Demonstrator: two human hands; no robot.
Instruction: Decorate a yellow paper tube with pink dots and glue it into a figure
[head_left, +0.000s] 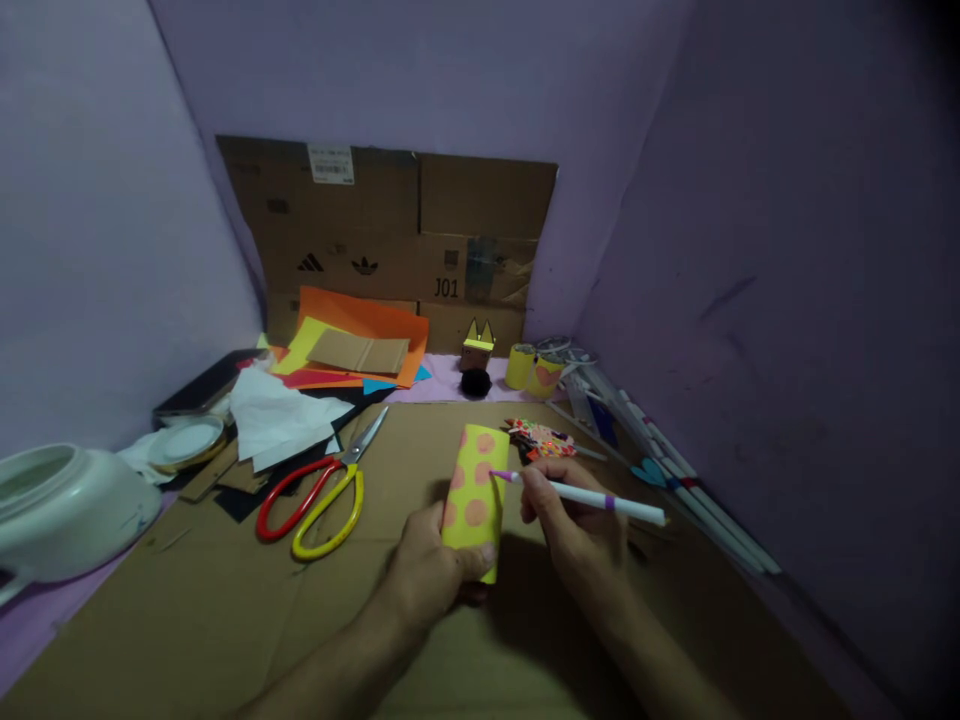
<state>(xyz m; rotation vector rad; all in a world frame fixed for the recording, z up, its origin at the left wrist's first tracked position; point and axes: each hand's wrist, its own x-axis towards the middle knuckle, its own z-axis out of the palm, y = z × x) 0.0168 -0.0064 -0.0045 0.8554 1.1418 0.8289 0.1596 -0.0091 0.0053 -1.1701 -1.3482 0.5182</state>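
My left hand (439, 560) grips the lower end of a yellow paper-covered box (491, 500) dotted with several pinkish-orange circles, its thumb across the front. The box is held up at a slight tilt over the cardboard sheet. Between the fingers of my right hand (574, 515) is a white felt-tip pen (592, 494) with purple bands. Its purple tip points left and meets the box face at its right side, by the middle circle; whether it presses on the paper I cannot tell. Scissors (341, 480) with one red and one yellow handle lie partly spread to the left.
A cardboard sheet (225, 620) covers the work surface. White paper scraps (281, 415), coloured sheets (367, 318) and a white pot (90, 510) are on the left. Small yellow rolls (520, 367) stand at the back; white rods (697, 490) line the right wall.
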